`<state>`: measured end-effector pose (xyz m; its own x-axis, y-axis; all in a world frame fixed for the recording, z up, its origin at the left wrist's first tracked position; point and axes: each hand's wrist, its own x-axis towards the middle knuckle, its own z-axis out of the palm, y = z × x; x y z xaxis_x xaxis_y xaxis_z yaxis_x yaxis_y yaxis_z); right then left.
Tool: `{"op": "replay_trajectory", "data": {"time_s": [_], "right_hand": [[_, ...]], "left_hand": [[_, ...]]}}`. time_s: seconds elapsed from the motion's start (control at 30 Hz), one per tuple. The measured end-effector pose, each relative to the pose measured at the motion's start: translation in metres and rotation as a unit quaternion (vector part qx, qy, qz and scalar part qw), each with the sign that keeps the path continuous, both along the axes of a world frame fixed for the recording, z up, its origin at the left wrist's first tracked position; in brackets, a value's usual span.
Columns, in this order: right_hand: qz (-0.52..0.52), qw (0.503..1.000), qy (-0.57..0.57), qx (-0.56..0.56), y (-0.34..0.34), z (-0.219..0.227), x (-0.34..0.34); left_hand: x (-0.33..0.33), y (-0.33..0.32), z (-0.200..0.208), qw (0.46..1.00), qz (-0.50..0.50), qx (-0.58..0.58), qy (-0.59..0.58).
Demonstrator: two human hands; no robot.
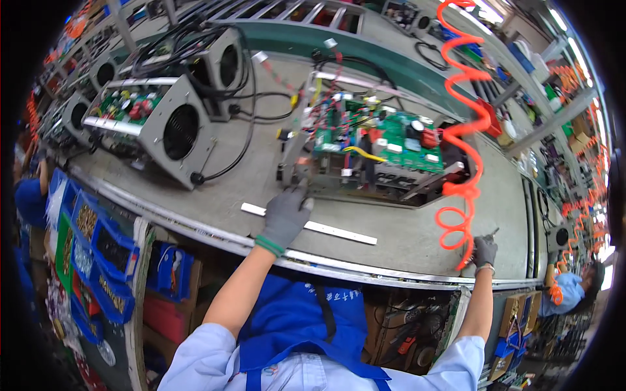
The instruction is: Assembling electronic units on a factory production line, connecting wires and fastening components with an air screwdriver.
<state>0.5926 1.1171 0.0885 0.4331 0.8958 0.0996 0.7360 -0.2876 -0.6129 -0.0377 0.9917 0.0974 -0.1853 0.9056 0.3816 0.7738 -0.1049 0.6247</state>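
My left hand, in a grey glove with a green cuff, reaches over a white strip lying on the bench. Its fingers stretch toward the lower left corner of an open metal chassis and seem to touch it; the thumb stands apart. Green circuit boards, coloured wires and white connectors fill the chassis. At the right, my gloved right hand is closed around a tool whose slim tip points up and away. An orange coiled hose runs down beside this hand; its join to the tool is hidden.
More chassis with round fan openings and black cables stand at the left. Blue bins of small parts hang off the bench's left front. A metal rail edges the bench. Another person is at far right.
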Motion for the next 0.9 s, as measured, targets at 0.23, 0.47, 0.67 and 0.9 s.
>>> {"op": "replay_trajectory", "data": {"time_s": [0.23,0.47,0.67,0.9], "right_hand": [[0.064,0.975,-0.171,0.127,-0.01,0.093,-0.158],[0.225,0.957,-0.144,0.11,-0.049,0.194,-0.322],[0.284,0.948,0.12,0.075,-0.048,0.2,-0.303],[0.274,0.932,0.236,0.002,-0.075,0.227,-0.351]], "left_hand": [[-0.003,-0.011,-0.003,0.999,0.03,-0.019,0.019],[0.003,-0.019,0.01,0.998,0.046,-0.003,-0.048],[-0.009,-0.041,0.033,0.985,0.133,0.094,-0.063],[-0.024,0.001,0.032,0.979,0.175,0.079,-0.066]]}}
